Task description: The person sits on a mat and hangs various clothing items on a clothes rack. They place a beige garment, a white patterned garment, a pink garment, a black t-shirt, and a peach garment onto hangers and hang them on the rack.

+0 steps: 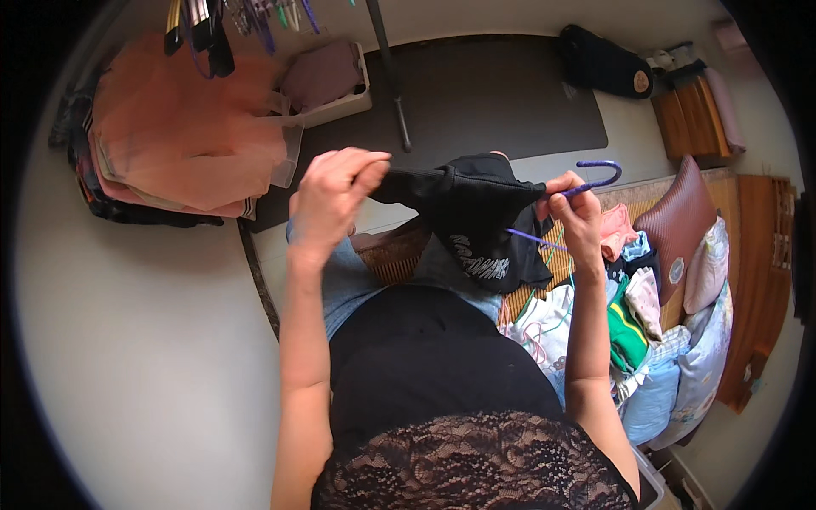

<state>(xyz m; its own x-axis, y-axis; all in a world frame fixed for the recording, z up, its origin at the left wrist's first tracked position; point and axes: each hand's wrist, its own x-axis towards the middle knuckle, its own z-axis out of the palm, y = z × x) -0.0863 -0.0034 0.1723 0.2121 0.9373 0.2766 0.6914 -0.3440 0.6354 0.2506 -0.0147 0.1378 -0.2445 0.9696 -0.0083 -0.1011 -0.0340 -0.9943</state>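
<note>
Two-handed, holding black garment (476, 204) at frame centre: pinched by left hand (336, 200), gripped alongside purple hanger (599, 184) by right hand (575, 212). Apparently mid-hanging; likely needing cloth eased over hanger next.

So it's one head-cam view, shot from the left of two wide fisheyes worn side by side on the person's head. It looks down and forward over the wearer's own body: the black top (442, 357) fills the bottom really close up, bare forearms (302, 340) come in low, and the left hand (333, 200) and right hand (580, 212) sit above mid-height, a bit farther out. Beyond those, a dark mat (501, 98) and the wall (476, 21) are way farther off. It's upright, not mirrored; straight edges bow toward the rim, and the corners go black.
</note>
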